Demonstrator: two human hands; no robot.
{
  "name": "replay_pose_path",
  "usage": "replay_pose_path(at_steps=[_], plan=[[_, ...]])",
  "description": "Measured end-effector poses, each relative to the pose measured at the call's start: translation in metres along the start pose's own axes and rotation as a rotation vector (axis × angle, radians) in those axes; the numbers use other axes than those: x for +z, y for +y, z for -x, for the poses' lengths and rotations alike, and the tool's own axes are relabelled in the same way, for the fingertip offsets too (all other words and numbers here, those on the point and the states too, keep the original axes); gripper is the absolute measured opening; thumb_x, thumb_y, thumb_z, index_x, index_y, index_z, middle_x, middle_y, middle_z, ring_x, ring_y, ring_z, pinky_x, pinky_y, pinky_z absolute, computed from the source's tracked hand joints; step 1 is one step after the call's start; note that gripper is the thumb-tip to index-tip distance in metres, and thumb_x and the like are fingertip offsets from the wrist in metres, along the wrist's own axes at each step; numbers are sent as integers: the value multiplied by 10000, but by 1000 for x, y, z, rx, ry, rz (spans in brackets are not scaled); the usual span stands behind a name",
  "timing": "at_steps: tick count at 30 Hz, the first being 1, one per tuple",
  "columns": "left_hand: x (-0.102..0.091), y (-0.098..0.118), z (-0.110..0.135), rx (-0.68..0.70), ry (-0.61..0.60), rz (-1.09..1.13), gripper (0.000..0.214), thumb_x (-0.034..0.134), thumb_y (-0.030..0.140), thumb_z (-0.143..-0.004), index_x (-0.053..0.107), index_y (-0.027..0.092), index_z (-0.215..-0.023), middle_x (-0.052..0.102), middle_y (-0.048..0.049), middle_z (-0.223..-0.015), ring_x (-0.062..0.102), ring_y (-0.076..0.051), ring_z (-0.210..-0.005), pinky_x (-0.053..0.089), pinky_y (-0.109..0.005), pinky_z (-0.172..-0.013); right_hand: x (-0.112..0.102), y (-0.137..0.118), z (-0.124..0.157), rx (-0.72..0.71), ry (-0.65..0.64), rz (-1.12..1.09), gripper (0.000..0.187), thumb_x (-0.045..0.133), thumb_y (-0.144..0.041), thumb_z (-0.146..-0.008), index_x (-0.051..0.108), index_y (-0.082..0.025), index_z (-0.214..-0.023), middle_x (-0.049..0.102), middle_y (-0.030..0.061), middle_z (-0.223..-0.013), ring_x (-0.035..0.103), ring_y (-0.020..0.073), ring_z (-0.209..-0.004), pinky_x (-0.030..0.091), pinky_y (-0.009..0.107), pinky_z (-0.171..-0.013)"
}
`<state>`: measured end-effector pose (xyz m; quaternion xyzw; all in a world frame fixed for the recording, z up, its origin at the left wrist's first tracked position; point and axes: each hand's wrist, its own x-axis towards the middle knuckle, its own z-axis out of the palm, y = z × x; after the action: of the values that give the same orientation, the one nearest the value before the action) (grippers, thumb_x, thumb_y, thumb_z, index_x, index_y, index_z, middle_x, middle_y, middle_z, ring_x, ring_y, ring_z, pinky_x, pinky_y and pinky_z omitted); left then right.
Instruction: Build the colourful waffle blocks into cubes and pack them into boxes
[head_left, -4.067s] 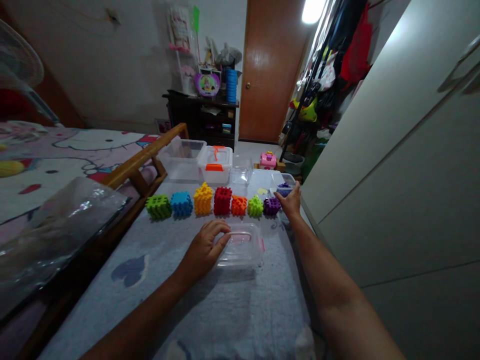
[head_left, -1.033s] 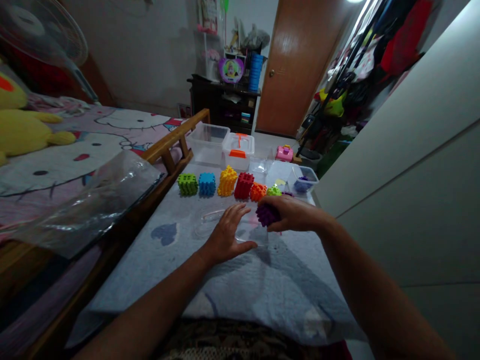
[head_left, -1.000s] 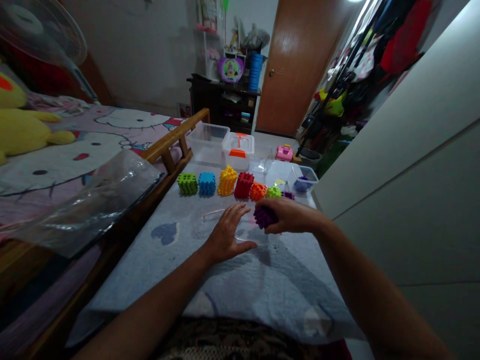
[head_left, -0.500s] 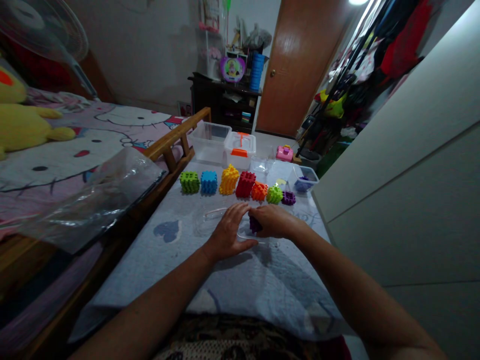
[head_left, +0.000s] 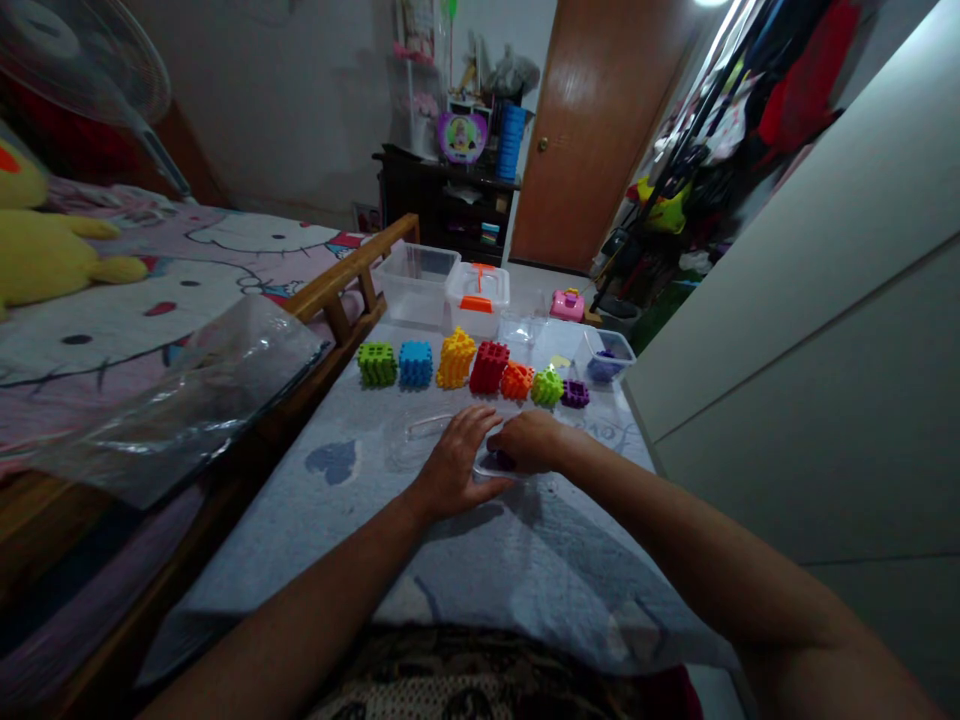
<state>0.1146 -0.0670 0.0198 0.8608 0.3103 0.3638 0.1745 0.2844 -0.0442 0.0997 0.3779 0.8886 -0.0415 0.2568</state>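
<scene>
My left hand holds the left end of a small clear plastic container, thumb on the near side and fingers along the far side. Inside the container, my right hand points down with its fingers closed on a purple block, mostly hidden by the hand. A clear lid lies left of my left hand. Beyond both hands stands a row of bumpy-edged blocks: green, blue, yellow, red, orange, lime and purple.
Behind the row stand a large clear bin and a white box with orange latches. A clear tub with purple pieces sits at the right edge. A wooden bed rail runs along the left, a pale cabinet along the right.
My right hand has moved slightly left and lower into the container with the purple block. My left hand stays on the container. The view has shifted slightly.
</scene>
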Motion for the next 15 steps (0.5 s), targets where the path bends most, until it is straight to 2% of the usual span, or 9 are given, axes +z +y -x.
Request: replay_pose_path(at_steps=[8,15], plan=[[1,-2,0,24,-1,-22,703,686,492,-800,433,174,-1374,474,-188,-1423,391,-346,-1375,325,-560,-1149,-17,1,7,-26,-94,-65,305,624,-295,-866,665,-183,-1147,731,141,-1105,705,274,-989,512,317,-736],[-1,-4,1,16,-31,6,588,677,343,-816,450,198,-1338,468,-174,-1436,362,-335,-1409,332,-575,-1149,-20,3,10,-38,-83,-104,304,616,-283,-881,669,-171,-1159,733,145,-1105,708,266,-980,498,301,-736]])
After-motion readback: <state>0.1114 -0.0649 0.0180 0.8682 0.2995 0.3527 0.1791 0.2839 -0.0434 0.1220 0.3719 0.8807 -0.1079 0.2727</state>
